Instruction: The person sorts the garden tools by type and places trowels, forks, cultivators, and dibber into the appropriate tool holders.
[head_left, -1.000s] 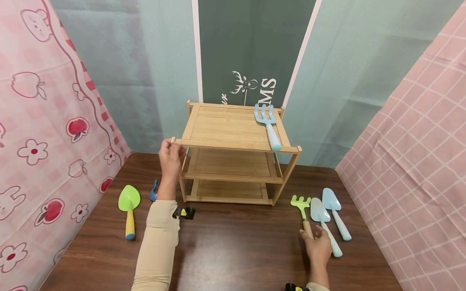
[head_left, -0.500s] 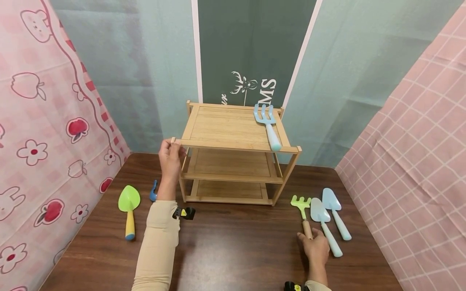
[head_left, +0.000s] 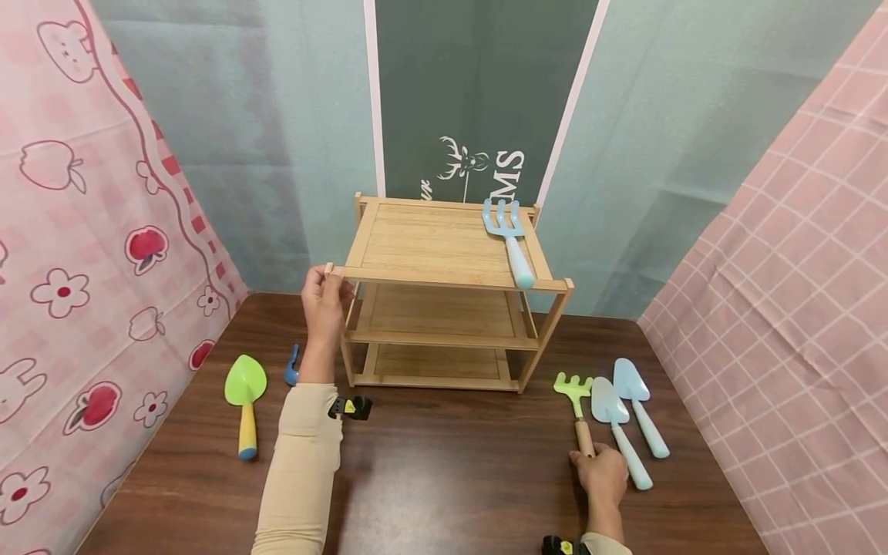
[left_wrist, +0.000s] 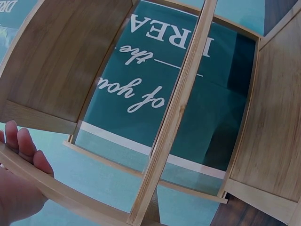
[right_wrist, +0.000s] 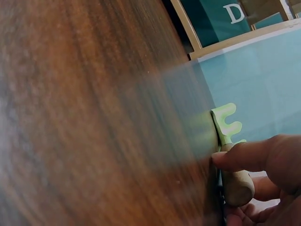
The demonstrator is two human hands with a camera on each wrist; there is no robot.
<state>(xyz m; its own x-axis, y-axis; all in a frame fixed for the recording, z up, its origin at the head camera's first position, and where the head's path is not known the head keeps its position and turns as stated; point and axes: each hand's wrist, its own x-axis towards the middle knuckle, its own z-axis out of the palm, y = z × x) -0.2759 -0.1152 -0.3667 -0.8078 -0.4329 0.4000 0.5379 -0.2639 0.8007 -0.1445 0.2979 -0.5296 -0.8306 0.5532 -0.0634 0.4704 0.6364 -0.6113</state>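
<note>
My left hand (head_left: 324,304) grips the top front left corner of a three-tier wooden shelf rack (head_left: 430,239); in the left wrist view its fingers (left_wrist: 27,143) curl over a wooden bar. Low on the right, my right hand (head_left: 602,476) pinches the wooden handle of a green hand rake (head_left: 574,393), whose tines point away from me. The right wrist view shows the handle end (right_wrist: 239,189) between thumb and fingers, close along the tabletop. A light blue hand fork (head_left: 509,239) lies on the top shelf at its right side.
Right of the rake lie two light blue trowels, a nearer trowel (head_left: 610,405) and a farther trowel (head_left: 633,383). A green trowel (head_left: 246,379) with a yellow handle rests at the left. My left arm partly hides a blue tool (head_left: 292,368). Curtains surround the brown table (head_left: 444,470).
My right hand has shifted slightly left, away from the nearer trowel's handle, and now pinches the rake's handle. My left hand has stayed on the rack's corner.
</note>
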